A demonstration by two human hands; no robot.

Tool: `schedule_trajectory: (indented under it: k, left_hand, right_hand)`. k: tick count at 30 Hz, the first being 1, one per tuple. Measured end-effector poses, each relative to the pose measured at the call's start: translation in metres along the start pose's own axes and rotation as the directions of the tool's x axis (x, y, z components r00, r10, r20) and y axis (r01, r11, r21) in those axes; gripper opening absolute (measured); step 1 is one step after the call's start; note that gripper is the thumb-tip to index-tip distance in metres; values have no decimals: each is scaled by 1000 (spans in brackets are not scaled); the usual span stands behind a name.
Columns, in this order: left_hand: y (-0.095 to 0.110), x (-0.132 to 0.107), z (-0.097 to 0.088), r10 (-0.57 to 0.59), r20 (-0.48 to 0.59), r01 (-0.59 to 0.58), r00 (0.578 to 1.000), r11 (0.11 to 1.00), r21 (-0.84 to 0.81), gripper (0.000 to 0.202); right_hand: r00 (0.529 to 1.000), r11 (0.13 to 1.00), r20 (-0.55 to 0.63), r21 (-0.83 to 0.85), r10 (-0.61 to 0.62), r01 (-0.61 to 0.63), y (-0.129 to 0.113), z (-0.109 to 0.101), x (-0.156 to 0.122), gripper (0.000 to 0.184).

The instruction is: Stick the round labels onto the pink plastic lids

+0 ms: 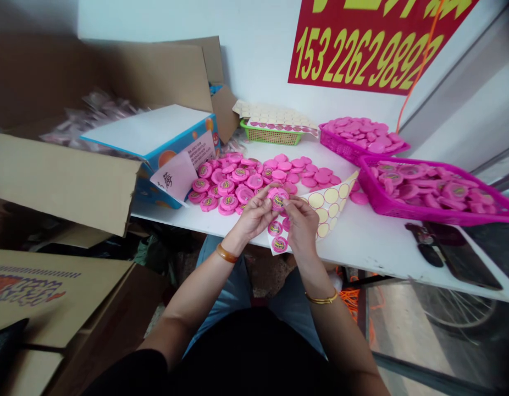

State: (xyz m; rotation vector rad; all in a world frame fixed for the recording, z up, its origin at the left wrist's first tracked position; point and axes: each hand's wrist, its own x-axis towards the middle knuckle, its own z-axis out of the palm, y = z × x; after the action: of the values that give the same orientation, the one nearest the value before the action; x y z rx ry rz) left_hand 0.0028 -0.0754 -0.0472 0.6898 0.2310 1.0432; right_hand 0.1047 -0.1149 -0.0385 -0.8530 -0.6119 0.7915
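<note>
Between my two hands is a round pink plastic case (278, 199) with a printed round label on its face. The fingers of my left hand (256, 213) grip its left side. My right hand (303, 223) pinches it from the right, its thumb at the label's edge. Under my right hand lies a sheet of round stickers (321, 206), with several peeled yellowish circles and a few pink labels (280, 244) still on it. Just beyond my hands spreads a heap of labelled pink cases (226, 187), with plain pink cases (320, 175) to its right.
Purple baskets (368, 206) of pink cases stand on the right of the white table (361, 250). A green basket (275, 136) with sticker sheets sits at the back. On the left are open cardboard boxes (65, 179) and a blue box (155, 148). A phone (464, 256) and keys (423, 236) lie near the right edge.
</note>
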Motion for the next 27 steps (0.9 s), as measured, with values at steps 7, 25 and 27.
schedule_trajectory:
  k: [7,25,27]
  left_hand:
    - [-3,-2,2,30,22,-30,999,999,-14,63]
    - [-11,0,-1,29,-31,-30,999,999,-25,63]
    - [-12,1,-2,27,-47,-28,999,999,-29,62]
  right_hand:
    - [997,999,-64,-11,-30,30,2,1,-1,9]
    - [923,785,18,-520,-383,336,4,-6,-7,15]
    - [912,758,8,-553,-409,345,6,-5,-7,19]
